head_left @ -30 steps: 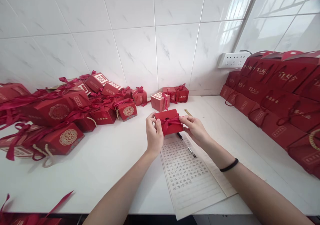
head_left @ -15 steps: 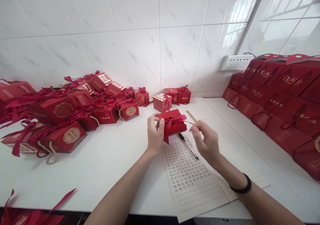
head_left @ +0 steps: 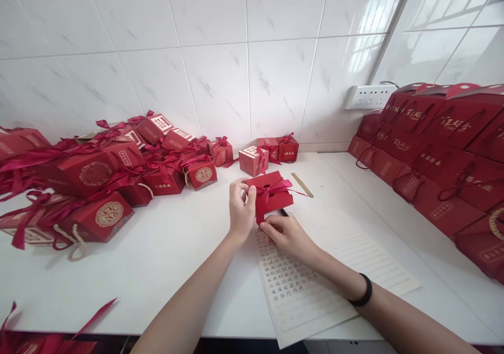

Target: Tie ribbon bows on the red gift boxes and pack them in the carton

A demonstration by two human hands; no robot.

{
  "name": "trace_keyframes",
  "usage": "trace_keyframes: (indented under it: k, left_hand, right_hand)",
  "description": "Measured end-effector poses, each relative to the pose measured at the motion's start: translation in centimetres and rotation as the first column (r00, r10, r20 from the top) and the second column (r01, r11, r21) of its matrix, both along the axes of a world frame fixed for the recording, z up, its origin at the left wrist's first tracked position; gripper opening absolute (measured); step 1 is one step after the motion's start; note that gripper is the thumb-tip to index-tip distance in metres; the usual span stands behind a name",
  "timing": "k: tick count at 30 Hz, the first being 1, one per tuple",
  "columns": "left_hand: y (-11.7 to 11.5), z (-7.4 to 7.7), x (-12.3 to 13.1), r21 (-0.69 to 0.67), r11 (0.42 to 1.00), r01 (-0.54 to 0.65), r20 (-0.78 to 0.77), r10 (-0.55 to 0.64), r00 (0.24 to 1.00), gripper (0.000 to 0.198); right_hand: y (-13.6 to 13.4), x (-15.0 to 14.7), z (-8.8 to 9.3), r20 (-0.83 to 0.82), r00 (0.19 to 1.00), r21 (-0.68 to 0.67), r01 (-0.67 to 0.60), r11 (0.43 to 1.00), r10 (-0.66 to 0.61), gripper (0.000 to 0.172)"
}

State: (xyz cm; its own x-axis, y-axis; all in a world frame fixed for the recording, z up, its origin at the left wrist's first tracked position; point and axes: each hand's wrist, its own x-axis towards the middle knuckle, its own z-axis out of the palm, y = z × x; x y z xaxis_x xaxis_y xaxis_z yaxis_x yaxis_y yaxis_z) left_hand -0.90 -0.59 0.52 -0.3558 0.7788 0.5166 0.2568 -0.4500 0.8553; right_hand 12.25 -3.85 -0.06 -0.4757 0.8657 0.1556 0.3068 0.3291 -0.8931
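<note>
A small red gift box [head_left: 281, 205] with a ribbon bow [head_left: 272, 187] tied on top is held up above the table. My left hand [head_left: 241, 201] grips its left side, thumb on the near face. My right hand [head_left: 284, 232] is lower, its thumb and fingers pinched on the hanging end of the ribbon at the box's near left corner. Beneath my right hand lies a sheet of handwritten paper [head_left: 289, 285]. Only the dark end of a pen [head_left: 284, 212] shows behind the box and hand.
Several ribboned red boxes [head_left: 94, 170] are heaped at the left. Three small boxes [head_left: 254, 160] stand by the tiled wall. Red gift bags [head_left: 433, 149] are stacked at the right, near a white power strip [head_left: 370, 96]. A gold-coloured strip [head_left: 302, 185] lies beyond the held box.
My right hand has come from the ribbon's right end down and left to its hanging near end. My left hand keeps hold of the box, now tilted slightly differently.
</note>
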Motion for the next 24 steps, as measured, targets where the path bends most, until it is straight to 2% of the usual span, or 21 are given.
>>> trace_keyframes:
  k: [5, 8, 9, 11, 13, 17, 20, 24]
  left_hand:
    - [0.3, -0.1, -0.4, -0.026, 0.999, 0.023, 0.084, -0.021, 0.996, 0.017]
    - [0.4, -0.2, -0.5, -0.009, 0.995, 0.100, 0.140, -0.098, 0.985, 0.013]
    - [0.3, -0.1, -0.6, -0.003, 0.991, 0.136, 0.143, -0.134, 0.981, 0.017]
    - [0.1, 0.1, -0.6, -0.019, 0.979, 0.202, 0.091, -0.200, 0.976, 0.031]
    - [-0.1, 0.4, -0.6, -0.054, 0.973, 0.225, -0.024, -0.226, 0.974, 0.034]
    - [-0.5, 1.1, -0.6, -0.071, 0.975, 0.210, -0.183, -0.220, 0.958, 0.014]
    - [-0.4, 1.2, -0.7, -0.097, 0.974, 0.205, -0.207, -0.221, 0.953, 0.005]
    - [-0.3, 1.0, -0.7, -0.103, 0.977, 0.186, -0.230, -0.205, 0.951, 0.003]
  right_hand:
    - [-0.3, 0.1, 0.1, -0.014, 0.994, -0.130, -0.106, 0.986, 0.105, 0.033]
    - [-0.2, 0.1, 0.2, -0.020, 0.994, -0.150, -0.113, 0.982, 0.111, 0.033]
    - [-0.2, 0.2, 0.2, -0.019, 0.994, -0.151, -0.112, 0.982, 0.111, 0.032]
    - [-0.2, 0.2, 0.3, -0.019, 0.993, -0.155, -0.117, 0.981, 0.116, 0.031]
    - [-0.3, 0.2, 0.3, -0.018, 0.991, -0.164, -0.130, 0.978, 0.129, 0.028]
    - [-0.4, 0.1, 0.3, -0.007, 0.989, -0.178, -0.149, 0.973, 0.150, 0.024]
    - [-0.4, 0.2, 0.3, 0.008, 0.990, -0.179, -0.137, 0.974, 0.141, 0.024]
    - [-0.4, 0.2, 0.3, 0.017, 0.987, -0.168, -0.152, 0.974, 0.157, 0.025]
